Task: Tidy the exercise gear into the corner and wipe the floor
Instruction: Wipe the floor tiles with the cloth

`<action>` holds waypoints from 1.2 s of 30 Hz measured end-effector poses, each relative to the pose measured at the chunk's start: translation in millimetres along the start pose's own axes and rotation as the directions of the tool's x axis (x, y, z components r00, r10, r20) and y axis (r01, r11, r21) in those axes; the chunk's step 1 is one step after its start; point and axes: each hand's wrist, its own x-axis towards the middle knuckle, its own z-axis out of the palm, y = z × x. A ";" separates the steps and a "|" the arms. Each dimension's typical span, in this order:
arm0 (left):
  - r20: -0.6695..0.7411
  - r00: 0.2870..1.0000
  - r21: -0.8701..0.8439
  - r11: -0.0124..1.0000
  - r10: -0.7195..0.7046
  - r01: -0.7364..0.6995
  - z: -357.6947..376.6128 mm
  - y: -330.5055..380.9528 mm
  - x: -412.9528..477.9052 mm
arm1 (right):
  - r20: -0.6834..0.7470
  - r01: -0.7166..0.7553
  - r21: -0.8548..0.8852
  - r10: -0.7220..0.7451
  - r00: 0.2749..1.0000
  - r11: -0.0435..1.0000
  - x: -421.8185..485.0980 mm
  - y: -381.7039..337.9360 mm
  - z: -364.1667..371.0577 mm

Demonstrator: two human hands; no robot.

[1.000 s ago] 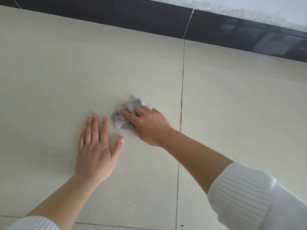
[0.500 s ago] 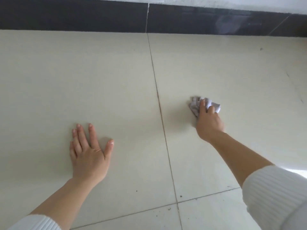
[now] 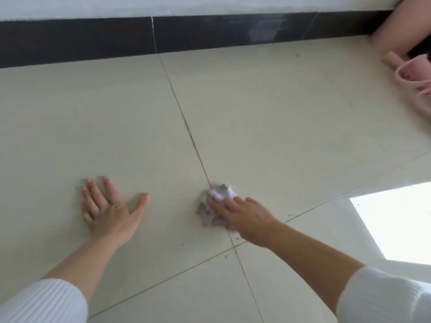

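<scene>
Pressing flat on the pale floor [image 3: 279, 127], the left hand [image 3: 109, 212] lies with fingers straight and spread, thumb out wide, holding nothing. Right hand [image 3: 246, 219]: fingers bent over a crumpled cloth [image 3: 220, 194], forefinger laid across its top, the wad held down against the tile. Location of the cloth: on the dark grout line [image 3: 184, 117] that runs from the skirting toward the person, just short of the crossing where four tiles meet. Its near part is hidden beneath the palm, so its full extent cannot be judged. Colour reads lilac-white above and greyer below; any print on it is too blurred to make out. Small dark specks [image 3: 236, 239] lie around the crossing, right beside the right wrist. Both forearms are bare up to white ribbed sleeves [image 3: 42, 301], each sleeve cut off at the lower edge of view. Far right, against the black skirting [image 3: 81, 40], pink gear [image 3: 411, 74] sits well apart from both hands. It shows as a thick rounded pink form with looped pink bands below it, all cut off at the edge of view, so what each item is cannot be settled. A hard-edged patch of light [image 3: 396, 220] glares on the tile at the right, washing out the surface there. Above the skirting runs a strip of white wall [image 3: 186, 5].
</scene>
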 end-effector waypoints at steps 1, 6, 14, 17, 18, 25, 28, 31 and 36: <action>0.018 1.000 0.019 1.000 -0.002 0.001 0.5 -1.0 1.1 | -0.009 -0.152 0.016 0.152 0.988 0.988 6.5 25.0 -4.2; 0.047 0.997 0.036 0.997 0.064 -0.066 0.7 -8.8 -0.5 | 0.116 -0.679 0.136 0.669 0.734 0.721 15.1 122.0 -8.3; -0.042 0.994 0.003 0.995 0.100 -0.100 21.1 -13.8 -85.7 | -0.127 -0.494 0.334 0.558 0.820 0.803 0.1 22.8 20.3; -0.005 0.991 0.065 0.989 0.131 -0.130 30.1 -27.0 -123.7 | -0.292 -0.164 0.301 0.254 0.922 0.940 -25.4 -34.4 35.0; 0.014 0.990 0.082 0.987 0.141 -0.142 31.8 -30.6 -133.7 | -0.344 -0.042 0.276 0.140 0.929 0.960 -34.8 -48.5 41.2; 0.067 0.990 0.113 0.985 0.121 -0.128 33.6 -28.6 -174.3 | -0.271 0.050 0.058 -0.033 0.962 0.997 -55.9 -18.1 48.5; 0.144 0.983 0.128 0.983 0.115 -0.134 28.1 -31.9 -177.0 | -0.118 -0.371 0.198 0.398 0.910 0.907 -65.6 37.2 43.6; 0.175 0.977 0.140 0.979 0.125 -0.150 25.4 -41.0 -183.4 | 0.019 -0.642 0.259 0.661 0.750 0.721 -94.8 72.7 44.9; 0.125 0.990 0.105 0.992 0.060 -0.074 23.2 -54.3 -198.5 | 0.067 -0.660 0.249 0.667 0.742 0.709 -100.0 16.9 48.0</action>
